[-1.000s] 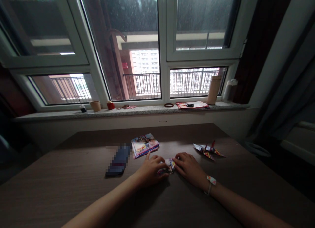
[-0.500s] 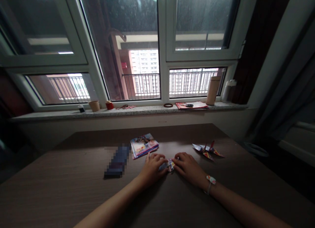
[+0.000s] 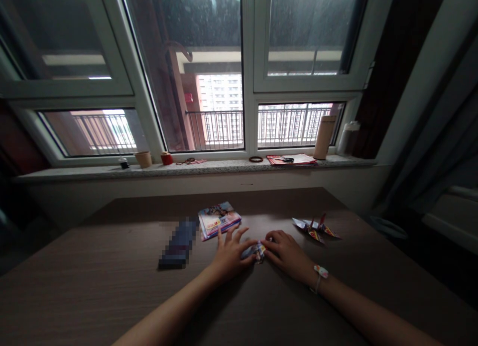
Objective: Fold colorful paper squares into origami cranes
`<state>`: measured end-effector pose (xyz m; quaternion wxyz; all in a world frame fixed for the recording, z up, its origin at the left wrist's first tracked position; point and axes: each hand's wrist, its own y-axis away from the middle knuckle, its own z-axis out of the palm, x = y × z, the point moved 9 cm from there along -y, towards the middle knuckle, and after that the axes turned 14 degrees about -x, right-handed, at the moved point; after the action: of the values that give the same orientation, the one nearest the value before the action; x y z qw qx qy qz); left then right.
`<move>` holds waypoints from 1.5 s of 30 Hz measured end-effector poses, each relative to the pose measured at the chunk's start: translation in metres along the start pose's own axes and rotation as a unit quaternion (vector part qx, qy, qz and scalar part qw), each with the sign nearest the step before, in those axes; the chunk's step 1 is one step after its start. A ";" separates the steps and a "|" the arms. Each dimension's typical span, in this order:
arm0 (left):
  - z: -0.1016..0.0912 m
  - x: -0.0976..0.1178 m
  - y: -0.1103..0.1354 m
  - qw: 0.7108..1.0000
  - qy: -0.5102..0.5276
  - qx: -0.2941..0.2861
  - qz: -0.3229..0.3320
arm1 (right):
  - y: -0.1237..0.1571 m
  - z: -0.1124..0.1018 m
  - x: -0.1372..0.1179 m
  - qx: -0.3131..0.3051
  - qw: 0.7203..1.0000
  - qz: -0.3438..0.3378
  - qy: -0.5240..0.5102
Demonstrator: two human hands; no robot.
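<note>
A small folded piece of colourful paper [image 3: 257, 250] lies on the brown wooden table [image 3: 112, 281] between my two hands. My left hand [image 3: 229, 254] pinches its left side with thumb and a finger while the other fingers fan out upward. My right hand [image 3: 286, 251] rests on the table with curled fingers pressing the paper's right side. A beaded band sits on my right wrist. A stack of colourful paper sheets [image 3: 218, 220] lies just beyond my left hand. A finished paper crane [image 3: 315, 229] stands to the right of my right hand.
A dark blurred flat object [image 3: 178, 244] lies left of the paper stack. The stone windowsill [image 3: 224, 168] behind the table holds a small cup [image 3: 144, 159], a red pot [image 3: 167, 158], red papers with scissors [image 3: 291, 159] and a tall tan flask [image 3: 324, 136]. Grey curtain hangs at right.
The fingers of my left hand have lifted and spread apart while still pinching the paper. My right hand has stayed almost still on the paper.
</note>
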<state>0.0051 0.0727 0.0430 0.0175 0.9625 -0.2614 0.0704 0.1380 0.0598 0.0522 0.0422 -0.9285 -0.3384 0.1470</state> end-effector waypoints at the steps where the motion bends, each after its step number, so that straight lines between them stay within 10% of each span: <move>1: 0.000 0.000 0.000 1.000 -0.003 -0.001 0.000 | 0.000 0.000 0.000 0.001 1.000 0.000 0.000; 45: -0.003 -0.003 0.002 1.000 -0.007 0.010 -0.009 | 0.010 -0.006 -0.010 0.023 0.994 -0.099 -0.051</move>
<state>0.0016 0.0726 0.0458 0.0070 0.9653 -0.2525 0.0664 0.1385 0.0455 0.0583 0.0603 -0.8806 -0.4265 0.1974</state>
